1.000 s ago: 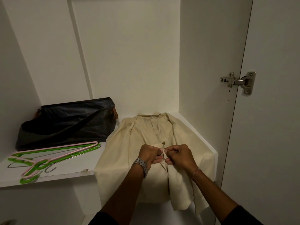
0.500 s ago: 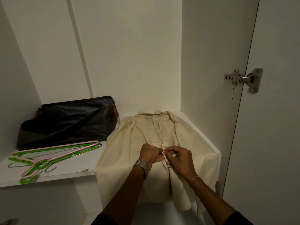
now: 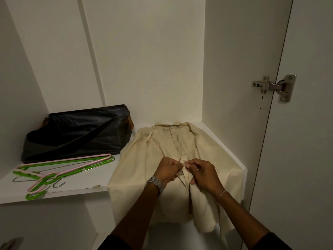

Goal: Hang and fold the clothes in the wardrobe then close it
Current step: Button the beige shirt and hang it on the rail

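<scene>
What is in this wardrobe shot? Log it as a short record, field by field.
surface: white shelf inside the wardrobe
garment: cream shirt lying front up, collar toward the back, hem hanging over the shelf edge
left hand: left hand pinches the shirt's front placket
right hand: right hand pinches the same placket, fingertips meeting the left's
hangers: green and pink hangers stacked at shelf's left front
bag: black bag behind the hangers
door: wardrobe door open, hinge showing
</scene>
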